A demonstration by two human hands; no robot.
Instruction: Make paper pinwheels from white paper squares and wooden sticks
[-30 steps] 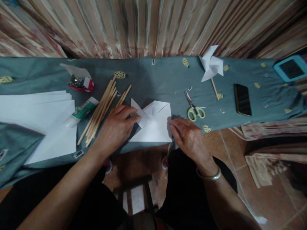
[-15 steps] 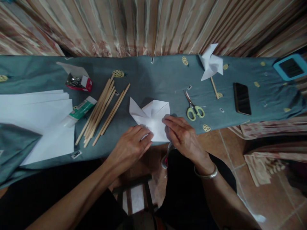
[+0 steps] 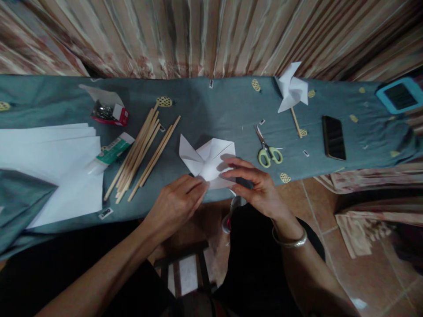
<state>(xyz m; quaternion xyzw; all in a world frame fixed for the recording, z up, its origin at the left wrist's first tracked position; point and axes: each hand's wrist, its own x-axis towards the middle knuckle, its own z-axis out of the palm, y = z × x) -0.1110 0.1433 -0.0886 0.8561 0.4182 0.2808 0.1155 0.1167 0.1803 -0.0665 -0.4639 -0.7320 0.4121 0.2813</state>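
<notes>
A partly folded white paper (image 3: 209, 163), with flaps standing up on its left and far sides, lies at the front edge of the table. My left hand (image 3: 180, 198) pinches its near left edge between thumb and fingers. Over the paper's right side is my right hand (image 3: 254, 182), its fingers spread apart and the fingertips at the sheet. The paper's near edge is raised and curved. To the right lie scissors (image 3: 269, 154) with light green handles. A finished paper pinwheel (image 3: 292, 88) on a wooden stick rests farther back.
Several wooden sticks (image 3: 137, 154) lie left of the paper. Beside them are a green and white glue tube (image 3: 114, 152), a stack of white sheets (image 3: 72, 176) and an open red box (image 3: 110, 114) of small metal pieces. A phone (image 3: 333, 137) and a blue-framed device (image 3: 400, 94) are at the right.
My right hand has lifted slightly from lying flat on the paper, and its fingers have spread. The paper's near edge has come up. My left hand keeps its place at the edge.
</notes>
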